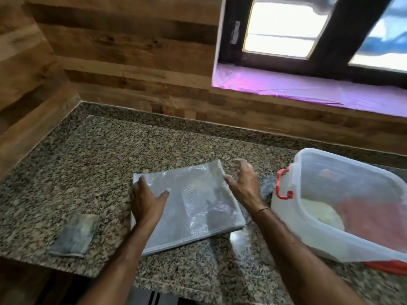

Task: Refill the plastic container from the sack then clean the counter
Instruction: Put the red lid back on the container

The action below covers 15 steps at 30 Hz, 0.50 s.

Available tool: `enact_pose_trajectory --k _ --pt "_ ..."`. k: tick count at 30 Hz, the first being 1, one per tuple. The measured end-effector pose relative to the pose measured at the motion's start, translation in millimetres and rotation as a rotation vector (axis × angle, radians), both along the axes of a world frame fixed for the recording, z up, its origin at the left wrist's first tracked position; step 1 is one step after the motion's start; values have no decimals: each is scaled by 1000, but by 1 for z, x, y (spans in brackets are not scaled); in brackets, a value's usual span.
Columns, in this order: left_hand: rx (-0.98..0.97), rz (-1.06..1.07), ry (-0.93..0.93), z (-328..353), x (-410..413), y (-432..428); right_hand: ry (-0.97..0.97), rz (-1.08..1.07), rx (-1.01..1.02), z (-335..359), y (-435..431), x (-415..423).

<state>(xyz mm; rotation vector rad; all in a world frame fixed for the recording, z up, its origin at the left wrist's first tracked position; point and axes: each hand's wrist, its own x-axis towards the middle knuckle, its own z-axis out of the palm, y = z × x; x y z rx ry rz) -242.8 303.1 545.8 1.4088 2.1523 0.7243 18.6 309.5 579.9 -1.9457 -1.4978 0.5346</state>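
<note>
At seven o'clock on the granite counter [88, 161], nearest the person, a dark folded cloth [73, 235] is lying flat. At the centre the sack [198, 205] is lying folded flat. The left hand [146, 200] is pressing on its left edge with straight fingers, gripping nothing. The right hand [242, 183] is hovering at the sack's two-o'clock edge, fingers loosely bent and released - whether the thumb is touching cannot be told. At four o'clock the plastic container [293, 208] is standing lidless, its red latch [283, 183] facing the sack. At one o'clock, farthest off, a purple-covered window sill [308, 86] is catching light.
</note>
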Motion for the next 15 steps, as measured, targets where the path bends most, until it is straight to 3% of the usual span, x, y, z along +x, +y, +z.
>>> enact_pose_trajectory --k 5,9,15 --pt "229 -226 -20 59 92 4 114 5 286 71 -22 57" --pt "369 -369 7 100 194 -16 141 -27 404 114 -62 144" --pt "411 -568 44 121 378 -81 115 -184 373 112 -141 325"
